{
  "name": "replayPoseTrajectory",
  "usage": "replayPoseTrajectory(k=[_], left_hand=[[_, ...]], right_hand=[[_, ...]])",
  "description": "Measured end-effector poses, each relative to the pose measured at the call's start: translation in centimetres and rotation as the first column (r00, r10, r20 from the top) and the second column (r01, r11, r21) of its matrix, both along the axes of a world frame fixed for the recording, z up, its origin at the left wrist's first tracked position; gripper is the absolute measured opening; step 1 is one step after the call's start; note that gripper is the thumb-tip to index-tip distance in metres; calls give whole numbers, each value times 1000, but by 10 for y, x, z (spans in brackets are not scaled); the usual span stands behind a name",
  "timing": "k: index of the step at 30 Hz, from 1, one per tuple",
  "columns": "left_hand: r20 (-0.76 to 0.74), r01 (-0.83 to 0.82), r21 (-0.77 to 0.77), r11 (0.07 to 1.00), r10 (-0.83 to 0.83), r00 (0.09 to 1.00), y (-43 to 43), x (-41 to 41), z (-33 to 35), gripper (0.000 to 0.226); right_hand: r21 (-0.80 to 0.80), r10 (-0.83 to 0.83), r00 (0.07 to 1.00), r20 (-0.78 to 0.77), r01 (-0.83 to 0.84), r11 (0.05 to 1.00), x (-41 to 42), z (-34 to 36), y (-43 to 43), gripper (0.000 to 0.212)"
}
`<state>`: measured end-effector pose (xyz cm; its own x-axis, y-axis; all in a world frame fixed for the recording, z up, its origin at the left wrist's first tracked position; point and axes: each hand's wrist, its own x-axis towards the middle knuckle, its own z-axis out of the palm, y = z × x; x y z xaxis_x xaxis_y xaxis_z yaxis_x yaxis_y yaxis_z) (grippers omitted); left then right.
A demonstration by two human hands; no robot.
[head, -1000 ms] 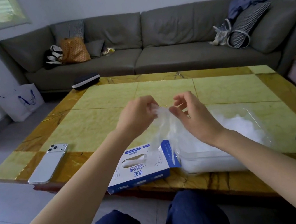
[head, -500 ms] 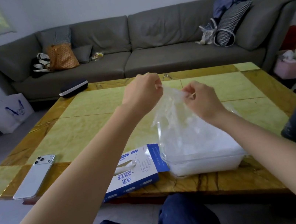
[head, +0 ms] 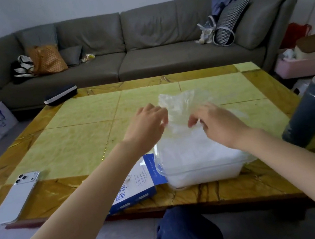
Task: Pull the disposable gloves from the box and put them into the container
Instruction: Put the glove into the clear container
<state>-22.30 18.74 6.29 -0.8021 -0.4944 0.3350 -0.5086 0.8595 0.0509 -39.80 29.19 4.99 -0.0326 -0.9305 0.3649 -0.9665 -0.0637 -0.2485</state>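
Observation:
A thin clear disposable glove (head: 179, 103) billows above the clear plastic container (head: 202, 175), which is heaped with white crumpled gloves. My left hand (head: 149, 124) pinches the glove's left edge with curled fingers. My right hand (head: 217, 124) pinches its right edge just over the pile. The blue and white glove box (head: 136, 188) lies flat at the table's front edge, left of the container and partly hidden under my left forearm.
A silver phone (head: 16, 195) lies at the front left of the yellow table (head: 86, 143). A dark tumbler (head: 312, 111) stands at the right edge. A dark case (head: 60, 95) sits at the far left. A grey sofa (head: 123, 62) is behind.
Both hands have come down with the glove, from chest height above the table to just over the container's pile. The glove now puffs upward between them.

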Motion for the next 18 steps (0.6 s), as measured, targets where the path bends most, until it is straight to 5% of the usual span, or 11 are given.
replayPoseTrajectory(k=[5, 9, 11, 13, 15, 18], left_hand=[[290, 32, 45, 998, -43, 956, 4, -6, -38, 15], [476, 13, 121, 993, -69, 877, 4, -12, -43, 30], [430, -58, 297, 953, -79, 899, 5, -15, -32, 46], [307, -95, 366, 926, -24, 951, 4, -22, -21, 50], [217, -82, 321, 943, 11, 976, 4, -33, -22, 42], [378, -69, 279, 958, -43, 925, 9, -50, -48, 35]], right_hand=[[438, 28, 998, 60, -51, 898, 0, -32, 2, 50], [667, 21, 963, 267, -201, 718, -8, -33, -3, 26], [605, -33, 876, 481, -305, 735, -15, -26, -5, 25], [404, -84, 766, 638, -240, 883, -21, -24, -8, 20], [289, -87, 821, 564, -98, 952, -26, -31, -12, 14], [415, -73, 961, 268, -47, 909, -29, -50, -18, 23]])
